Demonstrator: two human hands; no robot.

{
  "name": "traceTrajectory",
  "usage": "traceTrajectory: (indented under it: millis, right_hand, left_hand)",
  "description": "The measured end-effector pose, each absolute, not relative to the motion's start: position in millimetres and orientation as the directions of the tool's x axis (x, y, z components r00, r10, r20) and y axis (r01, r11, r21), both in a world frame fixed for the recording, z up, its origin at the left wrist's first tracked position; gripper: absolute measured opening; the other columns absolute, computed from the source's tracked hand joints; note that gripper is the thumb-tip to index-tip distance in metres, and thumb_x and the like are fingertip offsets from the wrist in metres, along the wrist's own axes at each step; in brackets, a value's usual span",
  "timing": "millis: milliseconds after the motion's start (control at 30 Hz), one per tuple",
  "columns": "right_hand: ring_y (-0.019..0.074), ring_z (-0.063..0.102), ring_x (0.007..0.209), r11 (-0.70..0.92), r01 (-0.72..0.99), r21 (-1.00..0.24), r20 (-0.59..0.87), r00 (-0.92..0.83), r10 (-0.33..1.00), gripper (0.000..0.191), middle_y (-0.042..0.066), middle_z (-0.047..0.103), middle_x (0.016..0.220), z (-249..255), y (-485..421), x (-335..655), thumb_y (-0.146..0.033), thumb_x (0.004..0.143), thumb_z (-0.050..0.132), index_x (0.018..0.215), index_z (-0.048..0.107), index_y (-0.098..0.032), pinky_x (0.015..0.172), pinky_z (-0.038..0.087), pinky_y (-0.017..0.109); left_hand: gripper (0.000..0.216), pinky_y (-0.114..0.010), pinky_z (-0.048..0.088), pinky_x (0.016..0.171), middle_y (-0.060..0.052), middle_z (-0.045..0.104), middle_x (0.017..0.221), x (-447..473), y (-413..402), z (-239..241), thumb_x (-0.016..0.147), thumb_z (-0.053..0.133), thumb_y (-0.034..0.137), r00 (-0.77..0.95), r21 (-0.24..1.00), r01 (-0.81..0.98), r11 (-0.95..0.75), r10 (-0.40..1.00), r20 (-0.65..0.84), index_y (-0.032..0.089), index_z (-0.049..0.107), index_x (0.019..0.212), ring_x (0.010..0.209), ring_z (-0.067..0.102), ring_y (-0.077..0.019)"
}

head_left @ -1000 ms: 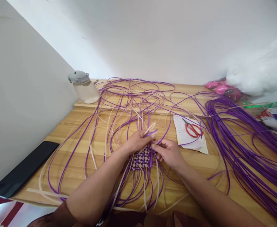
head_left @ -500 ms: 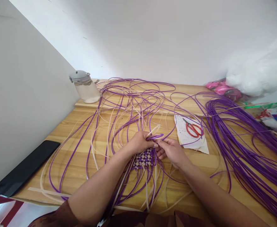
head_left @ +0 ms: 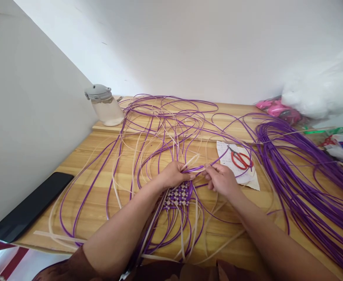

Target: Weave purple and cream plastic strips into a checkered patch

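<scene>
A small woven patch [head_left: 177,194] of purple and cream checks lies on the table, with long loose strips fanning out all around it. My left hand [head_left: 175,175] rests at its top edge, thumb pressed down over the purple and cream strips [head_left: 195,169] there. Just to the right, my right hand [head_left: 220,178] pinches the end of a strip between thumb and fingertips. Whether that strip is cream or purple under the fingertips is hard to make out.
Red-handled scissors [head_left: 241,160] lie on a sheet of paper [head_left: 249,181]. A thick bundle of purple strips [head_left: 300,175] covers the right side. A lidded jar [head_left: 107,111] stands at back left, a black phone [head_left: 32,207] at the left edge. Plastic bags [head_left: 318,97] sit at back right.
My right hand has moved right and slightly up, away from my left hand, with a strip in its fingers. More of the woven patch's right edge shows. My left hand stays in place.
</scene>
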State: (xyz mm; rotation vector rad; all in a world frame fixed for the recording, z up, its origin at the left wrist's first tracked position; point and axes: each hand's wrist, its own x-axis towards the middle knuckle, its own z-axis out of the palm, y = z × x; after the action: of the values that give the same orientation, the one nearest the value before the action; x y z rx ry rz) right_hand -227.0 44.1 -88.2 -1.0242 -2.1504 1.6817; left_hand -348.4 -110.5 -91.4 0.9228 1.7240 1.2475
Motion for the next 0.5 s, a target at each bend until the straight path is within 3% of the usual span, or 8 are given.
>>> traceTrajectory:
  millis: [133, 233, 300, 367, 433, 500]
  right_hand:
    - [0.0063, 0.047, 0.031, -0.085, 0.268, -0.960, -0.237, -0.605, 0.760, 0.028, -0.003, 0.052, 0.051, -79, 85, -232, -0.040, 0.080, 0.063, 0.068, 0.056, -0.016, 0.025, 0.026, 0.015]
    - [0.0046, 0.047, 0.036, -0.173, 0.192, -0.966, -0.254, -0.573, 0.779, 0.028, -0.003, 0.052, 0.056, -73, 96, -231, -0.042, 0.085, 0.056, 0.074, 0.053, -0.017, 0.029, 0.030, 0.013]
    - [0.0056, 0.051, 0.040, -0.236, 0.216, -0.947, -0.320, -0.642, 0.696, 0.029, -0.001, 0.058, 0.064, -72, 84, -229, -0.045, 0.087, 0.053, 0.085, 0.057, -0.017, 0.031, 0.033, 0.013]
    - [0.0068, 0.055, 0.043, -0.238, 0.308, -0.921, -0.389, -0.755, 0.527, 0.030, 0.002, 0.062, 0.074, -73, 62, -227, -0.046, 0.084, 0.057, 0.092, 0.060, -0.018, 0.030, 0.032, 0.013]
    - [0.0073, 0.057, 0.043, -0.144, 0.369, -0.918, -0.395, -0.830, 0.394, 0.029, 0.003, 0.063, 0.078, -75, 41, -227, -0.044, 0.079, 0.063, 0.087, 0.061, -0.016, 0.029, 0.031, 0.013]
    - [0.0072, 0.056, 0.042, -0.033, 0.346, -0.938, -0.330, -0.855, 0.401, 0.028, 0.002, 0.062, 0.074, -78, 26, -227, -0.042, 0.076, 0.067, 0.076, 0.060, -0.015, 0.028, 0.032, 0.013]
  left_hand:
    - [0.036, -0.021, 0.030, 0.051, 0.003, 0.049, 0.055, -352, -113, -89, 0.066, 0.069, 0.045, -0.412, 0.942, 0.085, 0.325, 0.872, -0.264, 0.011, 0.071, 0.078, 0.052, 0.040, -0.0092]
    - [0.034, -0.021, 0.031, 0.051, 0.003, 0.049, 0.054, -353, -113, -90, 0.064, 0.071, 0.044, -0.416, 0.948, 0.069, 0.312, 0.872, -0.257, 0.011, 0.071, 0.076, 0.053, 0.042, -0.0099]
    - [0.034, -0.021, 0.032, 0.052, 0.002, 0.051, 0.054, -353, -113, -91, 0.065, 0.071, 0.044, -0.410, 0.957, 0.057, 0.284, 0.881, -0.237, 0.011, 0.071, 0.075, 0.054, 0.043, -0.0102]
    - [0.035, -0.021, 0.033, 0.053, 0.002, 0.052, 0.056, -353, -112, -92, 0.066, 0.071, 0.044, -0.395, 0.966, 0.041, 0.256, 0.892, -0.220, 0.011, 0.071, 0.078, 0.055, 0.044, -0.0103]
    - [0.038, -0.021, 0.034, 0.054, 0.001, 0.053, 0.058, -353, -112, -92, 0.067, 0.069, 0.046, -0.379, 0.972, 0.032, 0.231, 0.903, -0.203, 0.011, 0.072, 0.081, 0.056, 0.044, -0.0104]
    - [0.041, -0.021, 0.033, 0.054, 0.001, 0.053, 0.059, -354, -112, -92, 0.068, 0.068, 0.048, -0.371, 0.975, 0.039, 0.221, 0.909, -0.191, 0.010, 0.072, 0.083, 0.056, 0.043, -0.0101]
